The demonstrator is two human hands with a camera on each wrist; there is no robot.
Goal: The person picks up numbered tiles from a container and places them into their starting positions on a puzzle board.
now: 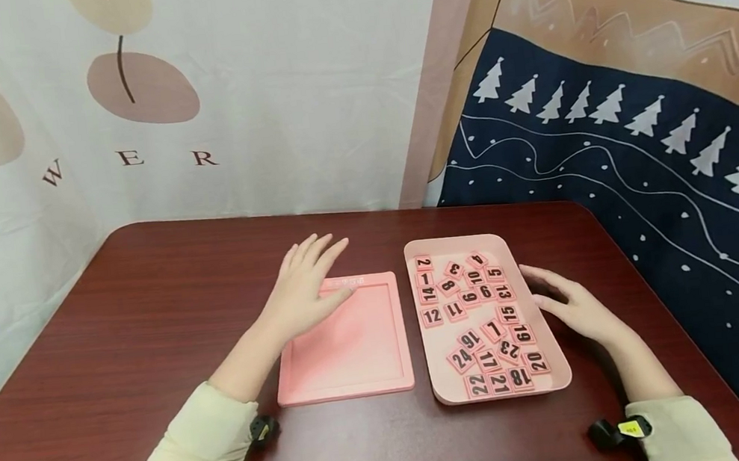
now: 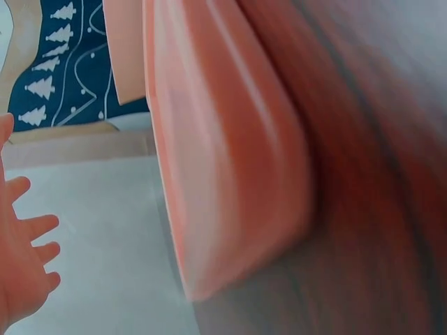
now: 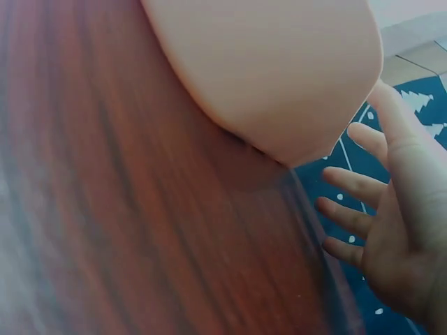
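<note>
A square pink frame-like board (image 1: 348,345) with a raised rim lies on the table. My left hand (image 1: 304,286) hovers over its upper left part, fingers stretched out and holding nothing. In the left wrist view the spread fingers of the left hand (image 2: 24,244) stand apart from the board (image 2: 230,153). To the right lies a pale pink tray (image 1: 440,358) with several loose square number tiles (image 1: 484,292), jumbled at various angles. My right hand (image 1: 574,307) is at the tray's right edge, fingers loosely bent; the right wrist view shows the thumb at the tray's side (image 3: 279,84).
The dark red wooden table (image 1: 118,347) spreads around the board and tray. Behind it hangs a white curtain (image 1: 302,102) with printed letters, and on the right a navy cloth (image 1: 605,160) with white trees. Both wrists wear small black devices (image 1: 265,431).
</note>
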